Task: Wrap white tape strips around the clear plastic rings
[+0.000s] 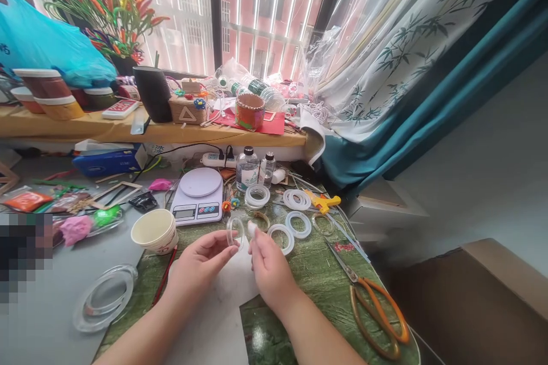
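My left hand point(201, 259) pinches a clear bangle point(231, 234) upright between thumb and fingers. Close to its right side, my right hand point(272, 265) is closed on a small white wad point(252, 228); whether the wad touches the bangle I cannot tell. Under both hands lies a white sheet of paper point(222, 319). Just beyond them are white ring molds point(298, 224), a stack of white rings point(257, 196), more white rings point(297, 199) and a second clear bangle point(323, 224).
Orange-handled scissors point(377, 308) lie at the right; a yellow glue gun point(323, 202) is behind them. A kitchen scale point(199, 199), paper cups point(154, 231) and two bottles point(247, 168) stand farther back. Large clear rings point(105, 296) lie left. A crowded shelf point(162, 134) runs below the window.
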### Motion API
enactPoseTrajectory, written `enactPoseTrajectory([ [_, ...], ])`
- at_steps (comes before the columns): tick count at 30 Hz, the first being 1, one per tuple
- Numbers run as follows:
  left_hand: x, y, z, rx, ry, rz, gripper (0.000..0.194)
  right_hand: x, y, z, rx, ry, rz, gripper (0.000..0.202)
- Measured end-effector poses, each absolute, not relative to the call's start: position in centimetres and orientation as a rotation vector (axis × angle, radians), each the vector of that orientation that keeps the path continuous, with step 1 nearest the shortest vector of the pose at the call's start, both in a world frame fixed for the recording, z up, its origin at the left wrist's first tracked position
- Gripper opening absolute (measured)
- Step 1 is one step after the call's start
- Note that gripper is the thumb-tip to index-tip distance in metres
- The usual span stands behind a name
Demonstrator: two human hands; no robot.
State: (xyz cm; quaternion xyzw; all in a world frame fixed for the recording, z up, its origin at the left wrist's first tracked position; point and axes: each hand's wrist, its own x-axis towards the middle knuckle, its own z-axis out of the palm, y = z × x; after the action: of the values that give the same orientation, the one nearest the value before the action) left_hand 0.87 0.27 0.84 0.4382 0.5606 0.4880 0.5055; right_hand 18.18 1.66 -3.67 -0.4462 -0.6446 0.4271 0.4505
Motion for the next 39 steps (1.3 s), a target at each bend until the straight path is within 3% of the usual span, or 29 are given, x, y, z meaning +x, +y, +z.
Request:
enactPoseTrajectory([
  [8,0.9,-0.3,1.6,1.122,1.372,1.143,0.043,18.3,1.0,-1.9,-1.065,-2.143,0.626,0.038],
  [13,0.8,-0.5,0.9,1.047,1.352,1.17,0.043,17.7,0.2,-1.8,-1.002,-2.214,0.547,0.018],
  [20,1.0,0.0,-0.8,1.082,1.235,1.206,0.062,17.8,0.6,-2.0,-0.946,-2.121,0.471,0.024],
  [26,0.4,0.0,0.0,1.017,1.139,1.116,0.064,17.7,0.5,-2.1,-0.933,-2.175,0.458,0.022],
  [32,0.4,0.0,0.9,1.117,1.223,1.184,0.062,17.4,-0.4,-1.2,-0.964,-2.082,0.702,0.019],
  [39,0.1,0.5,0.2,1.268,1.244,1.207,0.053,17.2,-0.6,-0.7,-0.948,-1.583,1.464,0.027],
])
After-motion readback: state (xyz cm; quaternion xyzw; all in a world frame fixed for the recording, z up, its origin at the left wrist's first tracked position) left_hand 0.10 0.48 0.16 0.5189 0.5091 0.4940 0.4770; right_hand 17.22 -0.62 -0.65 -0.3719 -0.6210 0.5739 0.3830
